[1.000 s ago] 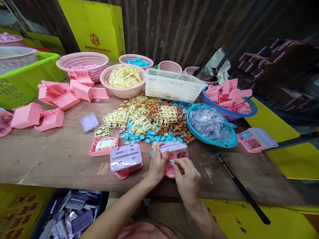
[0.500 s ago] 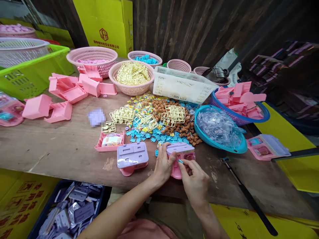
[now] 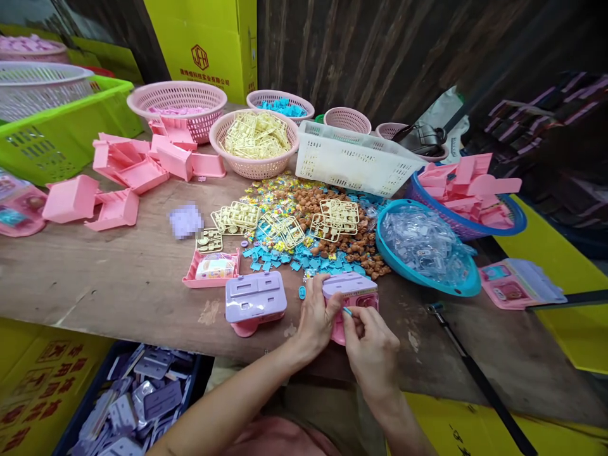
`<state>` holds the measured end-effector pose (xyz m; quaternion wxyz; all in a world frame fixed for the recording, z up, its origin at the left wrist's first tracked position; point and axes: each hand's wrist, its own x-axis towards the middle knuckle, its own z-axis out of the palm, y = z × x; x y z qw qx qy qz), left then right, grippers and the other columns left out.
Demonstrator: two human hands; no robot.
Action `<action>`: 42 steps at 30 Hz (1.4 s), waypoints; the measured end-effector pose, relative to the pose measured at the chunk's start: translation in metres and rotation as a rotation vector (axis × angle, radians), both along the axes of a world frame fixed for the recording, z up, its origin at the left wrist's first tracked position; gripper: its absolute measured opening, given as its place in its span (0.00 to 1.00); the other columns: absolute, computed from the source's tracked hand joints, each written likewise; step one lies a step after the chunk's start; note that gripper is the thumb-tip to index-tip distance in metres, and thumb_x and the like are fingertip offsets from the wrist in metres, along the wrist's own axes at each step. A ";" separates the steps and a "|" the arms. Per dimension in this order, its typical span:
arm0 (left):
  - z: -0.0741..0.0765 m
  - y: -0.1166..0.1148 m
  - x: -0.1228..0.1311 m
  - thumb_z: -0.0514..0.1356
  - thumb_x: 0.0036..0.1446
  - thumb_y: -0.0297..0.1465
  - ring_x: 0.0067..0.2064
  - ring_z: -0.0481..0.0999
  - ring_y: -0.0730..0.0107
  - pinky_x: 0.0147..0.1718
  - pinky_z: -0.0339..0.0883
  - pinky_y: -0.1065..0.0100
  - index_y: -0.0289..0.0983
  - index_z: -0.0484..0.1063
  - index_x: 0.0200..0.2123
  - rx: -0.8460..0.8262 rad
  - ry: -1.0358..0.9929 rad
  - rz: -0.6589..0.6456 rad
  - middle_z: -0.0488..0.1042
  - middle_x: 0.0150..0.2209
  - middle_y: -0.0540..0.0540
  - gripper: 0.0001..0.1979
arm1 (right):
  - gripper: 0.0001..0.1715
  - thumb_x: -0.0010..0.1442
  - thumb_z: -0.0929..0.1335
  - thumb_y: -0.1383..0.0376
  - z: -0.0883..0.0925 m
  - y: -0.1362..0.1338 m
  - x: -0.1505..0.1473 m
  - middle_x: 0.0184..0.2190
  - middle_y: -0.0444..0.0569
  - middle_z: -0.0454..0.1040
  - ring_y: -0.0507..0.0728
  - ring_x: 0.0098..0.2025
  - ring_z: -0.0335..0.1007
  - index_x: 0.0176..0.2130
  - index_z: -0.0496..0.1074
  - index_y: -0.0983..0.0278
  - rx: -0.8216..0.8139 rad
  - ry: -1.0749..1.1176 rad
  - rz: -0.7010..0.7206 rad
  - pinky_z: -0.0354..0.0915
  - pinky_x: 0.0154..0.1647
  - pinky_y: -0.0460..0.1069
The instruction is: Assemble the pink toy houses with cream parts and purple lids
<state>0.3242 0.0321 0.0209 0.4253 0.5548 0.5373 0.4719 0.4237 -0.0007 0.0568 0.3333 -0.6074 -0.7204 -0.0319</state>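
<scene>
A pink toy case with a lilac top (image 3: pixel 350 285) stands near the table's front edge. My left hand (image 3: pixel 316 316) grips it from the left side, thumb across its front. Pinched between the thumb and finger of my right hand (image 3: pixel 373 342) is a small blue piece (image 3: pixel 348 311), held against the front of the case. To the left stands a second lilac-topped case (image 3: pixel 255 297). A pink tray with a wrapped item (image 3: pixel 213 266) lies farther left. A small blue oval piece (image 3: pixel 302 292) lies beside my left hand.
Loose blue, brown and yellow pieces (image 3: pixel 304 221) are heaped behind my hands. A turquoise basket of clear packets (image 3: pixel 427 247) and a black-handled tool (image 3: pixel 479 373) are on the right. Pink baskets (image 3: pixel 254 166) stand at the back. A bin of lilac parts (image 3: pixel 137 405) is below left.
The view has shifted slightly, so most things appear a little farther right. Both hands keep their hold, with the blue piece still at the case's front.
</scene>
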 end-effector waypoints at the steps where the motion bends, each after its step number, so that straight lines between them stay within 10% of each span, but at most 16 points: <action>1: 0.000 -0.001 0.001 0.45 0.61 0.46 0.49 0.66 0.62 0.50 0.60 0.58 0.38 0.59 0.50 0.003 0.004 0.007 0.65 0.46 0.42 0.21 | 0.17 0.64 0.59 0.63 0.000 0.000 -0.001 0.21 0.45 0.68 0.51 0.21 0.64 0.28 0.68 0.65 0.006 -0.036 -0.007 0.59 0.24 0.45; 15: -0.001 -0.010 0.007 0.47 0.61 0.42 0.49 0.65 0.60 0.50 0.60 0.56 0.38 0.59 0.51 -0.020 0.069 0.064 0.65 0.46 0.41 0.20 | 0.18 0.63 0.55 0.67 -0.003 -0.004 -0.017 0.20 0.46 0.65 0.54 0.23 0.62 0.24 0.62 0.62 0.004 -0.258 -0.140 0.54 0.25 0.47; 23: -0.003 -0.010 -0.006 0.45 0.60 0.47 0.51 0.65 0.59 0.52 0.59 0.55 0.38 0.58 0.52 0.034 0.001 -0.040 0.64 0.47 0.41 0.24 | 0.18 0.61 0.60 0.58 0.007 0.013 0.037 0.22 0.46 0.73 0.52 0.23 0.67 0.28 0.72 0.63 -0.252 0.174 0.020 0.59 0.24 0.45; 26: -0.009 -0.017 -0.016 0.47 0.57 0.51 0.51 0.64 0.58 0.52 0.59 0.53 0.39 0.57 0.54 0.154 0.042 -0.209 0.61 0.49 0.40 0.28 | 0.19 0.57 0.61 0.56 -0.010 0.044 0.078 0.24 0.50 0.75 0.56 0.25 0.68 0.29 0.74 0.65 -0.197 0.174 -0.181 0.60 0.27 0.48; 34: -0.021 -0.028 -0.029 0.54 0.56 0.47 0.59 0.59 0.53 0.55 0.59 0.52 0.42 0.48 0.60 0.333 0.225 -0.483 0.53 0.57 0.36 0.33 | 0.16 0.57 0.62 0.60 -0.055 0.084 0.091 0.28 0.52 0.71 0.55 0.26 0.65 0.38 0.76 0.63 -0.289 0.020 -0.111 0.56 0.26 0.50; 38: -0.013 -0.045 -0.052 0.54 0.56 0.44 0.62 0.56 0.50 0.53 0.62 0.52 0.44 0.39 0.63 0.585 0.383 -0.338 0.49 0.61 0.33 0.37 | 0.10 0.54 0.63 0.63 -0.054 0.081 0.092 0.28 0.52 0.69 0.55 0.29 0.66 0.29 0.73 0.63 -0.277 0.062 -0.113 0.58 0.29 0.50; 42: -0.006 -0.055 -0.110 0.55 0.57 0.36 0.58 0.62 0.54 0.52 0.63 0.50 0.48 0.48 0.59 0.756 0.551 0.266 0.57 0.57 0.39 0.28 | 0.11 0.52 0.64 0.61 -0.051 0.078 0.101 0.23 0.50 0.69 0.55 0.25 0.66 0.21 0.65 0.61 -0.272 0.116 -0.139 0.59 0.27 0.50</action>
